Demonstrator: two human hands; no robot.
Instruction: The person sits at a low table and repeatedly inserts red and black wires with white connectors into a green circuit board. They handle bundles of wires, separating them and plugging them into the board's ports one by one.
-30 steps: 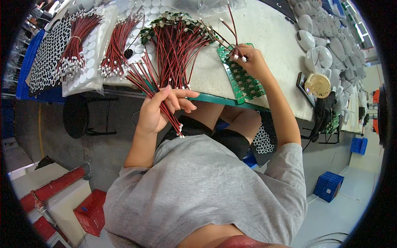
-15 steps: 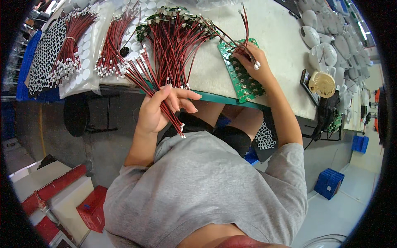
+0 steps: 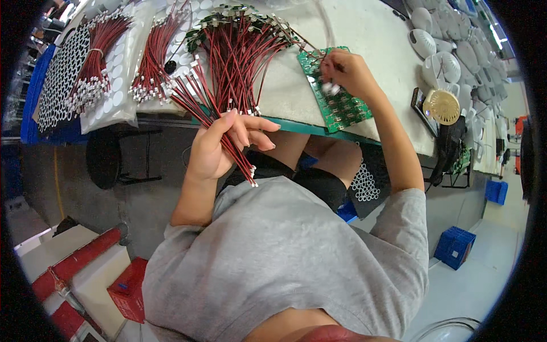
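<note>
Clearly, the left hand (image 3: pixel 219 151) grasps a bundle of red-black wires (image 3: pixel 208 117) off the bench edge, while the right hand (image 3: pixel 345 71) pinches a white connector (image 3: pixel 329 88) onto the green circuit panel (image 3: pixel 336 100) at one o'clock. Better to seat it squarely, without forcing.

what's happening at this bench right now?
A seated person works at a white-topped table. The left hand holds a bundle of red and black wire leads with white connectors off the table edge. The right hand presses on a green circuit board panel. More red wire bundles lie behind.
</note>
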